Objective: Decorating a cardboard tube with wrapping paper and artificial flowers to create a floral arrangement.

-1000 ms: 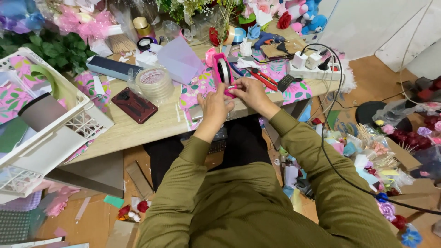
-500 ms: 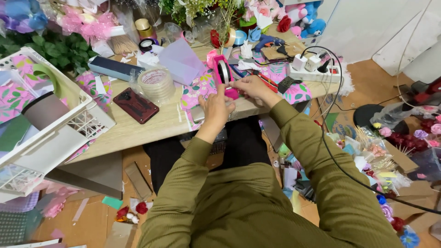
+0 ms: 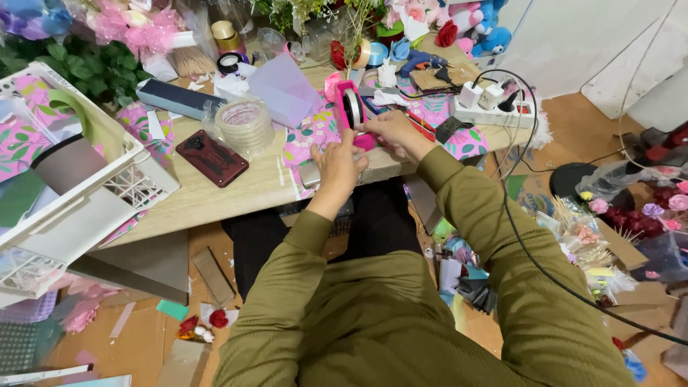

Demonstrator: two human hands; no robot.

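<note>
— Baskets first: what is sitting in that white plastic basket (image 3: 136,168) at the left edge of the counter (image 3: 236,197)?

— It is holding a grey-brown roll (image 3: 66,163), green paper sheets (image 3: 18,197) and pink floral wrapping paper (image 3: 25,140). The basket is overhanging the counter's edge and tilting toward the floor.

— And the hands?

— Both are working on a pink tape dispenser (image 3: 350,109), which is standing upright near the counter's front edge on a pink floral sheet (image 3: 312,136). The left hand (image 3: 338,166) is reaching up with fingers loosely spread, fingertips touching the dispenser's base; it is not gripping anything. The right hand (image 3: 390,130) is curling beside the dispenser, fingers pinching together at its pink base, though I cannot tell exactly what they are pinching.

— What is lying around it?

— A stack of clear tape rolls (image 3: 245,125) is standing to the left, with a dark red phone case (image 3: 213,158) lying just in front of it and a long dark blue box (image 3: 179,99) behind. A lilac paper sheet (image 3: 285,89) is leaning between the rolls and the dispenser. To the right, a white power strip (image 3: 494,111) is carrying plugs, and its black cable (image 3: 512,222) is looping down past the right sleeve.

— And the room?

— Artificial flowers (image 3: 645,208) and paper scraps are crowding the wooden floor (image 3: 143,337) on both sides.
</note>
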